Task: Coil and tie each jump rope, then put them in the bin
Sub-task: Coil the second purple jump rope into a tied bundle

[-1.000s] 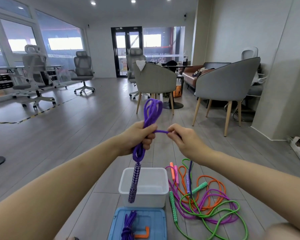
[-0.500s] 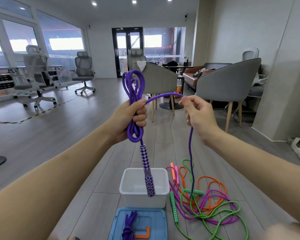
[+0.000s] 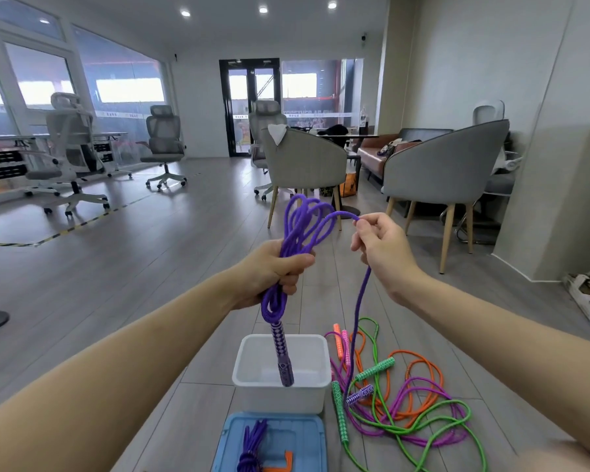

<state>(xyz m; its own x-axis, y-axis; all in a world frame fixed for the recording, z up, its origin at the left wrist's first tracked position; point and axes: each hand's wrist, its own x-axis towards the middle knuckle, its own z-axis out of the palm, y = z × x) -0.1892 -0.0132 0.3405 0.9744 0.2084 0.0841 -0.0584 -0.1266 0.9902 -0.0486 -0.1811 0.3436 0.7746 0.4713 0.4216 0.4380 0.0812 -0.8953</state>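
Head view: left hand (image 3: pixel 276 267) fist-clamped round coiled purple rope (image 3: pixel 298 229) above the white bin (image 3: pixel 281 398), right hand (image 3: pixel 380 248) pinching its free tail—coiling nearly done; next, probably, wrap that tail round the bundle and tie.

Two bare forearms — no sleeves, watch or rings showing; left hand (image 3: pixel 276 267) and right hand (image 3: pixel 385 248) ungloved, nails short.

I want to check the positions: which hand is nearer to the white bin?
Left. The left hand grips the purple rope almost straight above the white bin; the right hand pinches the rope's loose strand higher and off to the right.
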